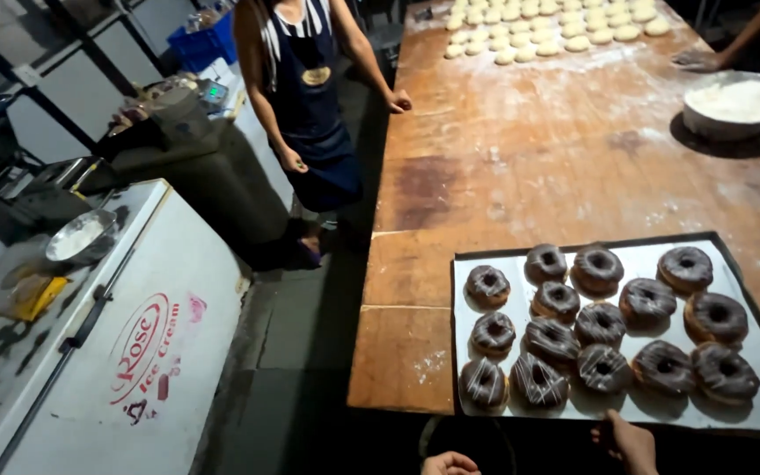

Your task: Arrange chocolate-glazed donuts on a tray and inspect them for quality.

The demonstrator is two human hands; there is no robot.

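Observation:
A dark tray (477, 369) lined with white paper holds several chocolate-glazed doughnuts (600, 325) with white drizzle. It lies on the near right corner of a floured wooden table (521, 158), and its front rim overhangs the table's edge. My right hand (631, 442) is at the tray's front rim, with thumb and fingers closed on it. Only the knuckles of my left hand (449, 464) show at the bottom edge, left of the tray and below the table. Whether it holds anything is hidden.
A person in a dark apron (310, 97) stands at the table's left side, one hand on its edge. Another person's hand (697, 60) rests by a metal bowl of flour (736, 104). Dough rounds (538, 31) fill the far end. A white chest freezer (125, 343) stands at the left.

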